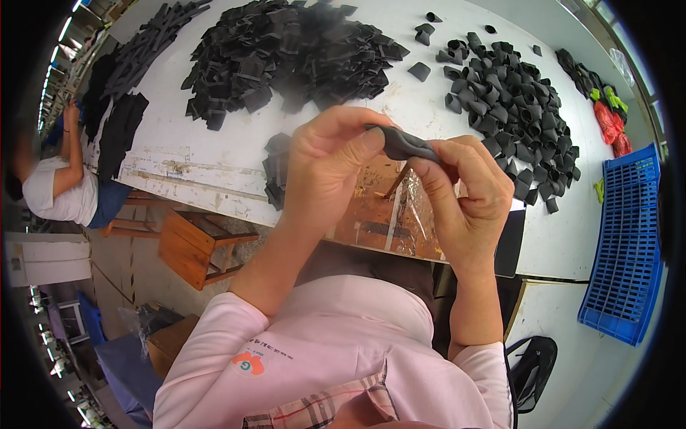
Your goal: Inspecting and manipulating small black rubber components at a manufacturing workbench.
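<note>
Both hands meet above the near edge of the white worktable (214,154), and between them sits a small dark grey fabric piece (404,144), soft and matte, folded into a narrow, slightly curved strip. The left hand (325,168) pinches one end of the strip, its thumb pressed flat against the fingertips with the cloth clamped between. The right hand (468,193) closes on the other end, fingers curled over the fabric and the thumb tucked beneath it.

Beyond the hands on the table lies a broad heap of flat black pieces (286,53), angular and overlapping like cut squares. To the right of that heap spreads a pile of folded grey loops (511,107), each curled into a small open tube, with a few strays scattered towards the table's far side. A short stack of dark pieces (275,171) lies just left of the left hand. A blue plastic crate (625,243) with a slotted grid wall rests at the table's right end. Left of the table stands a wooden stool (196,247).
</note>
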{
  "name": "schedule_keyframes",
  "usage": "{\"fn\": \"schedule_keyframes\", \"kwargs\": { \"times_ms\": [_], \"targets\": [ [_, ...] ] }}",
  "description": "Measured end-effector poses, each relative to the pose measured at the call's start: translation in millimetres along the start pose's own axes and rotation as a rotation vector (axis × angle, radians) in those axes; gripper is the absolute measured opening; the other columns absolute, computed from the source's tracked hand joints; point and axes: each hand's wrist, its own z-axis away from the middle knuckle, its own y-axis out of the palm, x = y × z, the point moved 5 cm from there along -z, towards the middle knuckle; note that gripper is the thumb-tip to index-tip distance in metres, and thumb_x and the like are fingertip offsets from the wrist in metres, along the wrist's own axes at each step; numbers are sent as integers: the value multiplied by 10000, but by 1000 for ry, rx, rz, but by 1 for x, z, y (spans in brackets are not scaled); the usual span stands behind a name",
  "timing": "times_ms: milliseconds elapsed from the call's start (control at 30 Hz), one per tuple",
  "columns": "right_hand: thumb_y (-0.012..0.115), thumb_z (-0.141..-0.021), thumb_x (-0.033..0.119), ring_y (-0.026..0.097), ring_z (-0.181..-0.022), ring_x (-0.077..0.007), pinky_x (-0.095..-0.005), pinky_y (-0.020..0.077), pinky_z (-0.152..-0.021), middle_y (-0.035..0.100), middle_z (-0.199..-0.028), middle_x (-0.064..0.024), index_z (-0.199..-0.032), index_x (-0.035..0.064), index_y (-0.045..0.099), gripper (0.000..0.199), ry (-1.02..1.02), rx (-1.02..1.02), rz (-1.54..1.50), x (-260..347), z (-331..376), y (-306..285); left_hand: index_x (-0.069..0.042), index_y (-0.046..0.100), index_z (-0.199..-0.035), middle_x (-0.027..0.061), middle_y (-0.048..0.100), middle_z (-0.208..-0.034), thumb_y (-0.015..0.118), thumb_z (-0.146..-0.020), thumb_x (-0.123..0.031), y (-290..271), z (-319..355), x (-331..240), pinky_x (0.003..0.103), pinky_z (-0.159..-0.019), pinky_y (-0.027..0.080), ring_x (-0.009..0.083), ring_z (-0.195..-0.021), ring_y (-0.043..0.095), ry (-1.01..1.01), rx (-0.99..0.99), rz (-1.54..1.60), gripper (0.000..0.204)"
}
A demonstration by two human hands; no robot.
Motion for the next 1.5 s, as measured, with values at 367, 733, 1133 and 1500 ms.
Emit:
{"fn": "schedule_keyframes", "kwargs": {
  "times_ms": [367,733,1133,1500],
  "targets": [
    [614,-722,7,496,-501,-148,-253,377,-435,526,-638,-66,-762,4,581,52,-96,-94,93,-10,13,4,33,579,-900,77,590,-816,565,-782,-3,13,1,-7,205,-685,429,94,-749,535,25,113,-403,125],
    [635,-713,37,490,-479,-152,-240,373,-432,524,-622,-66,-757,6,589,71,-76,4,136,5,-4,2,24,611,-827,74,585,-790,585,-783,-28,8,-6,-3,197,-644,432,93,-696,536,7,40,-285,73],
    [606,-723,5,518,-556,-169,-241,397,-487,555,-664,-99,-777,-19,585,63,-118,-27,78,-14,7,11,23,609,-814,99,591,-752,601,-756,-4,11,-3,-13,205,-586,435,114,-682,549,272,169,-671,64],
    [458,-881,244,449,-563,-83,-183,349,-506,569,-725,-58,-967,-37,541,306,397,-156,-756,-68,-21,-32,8,574,-833,54,569,-720,576,-760,-31,-46,22,6,215,-539,420,97,-577,507,265,-294,-1065,83]
  ]
}}
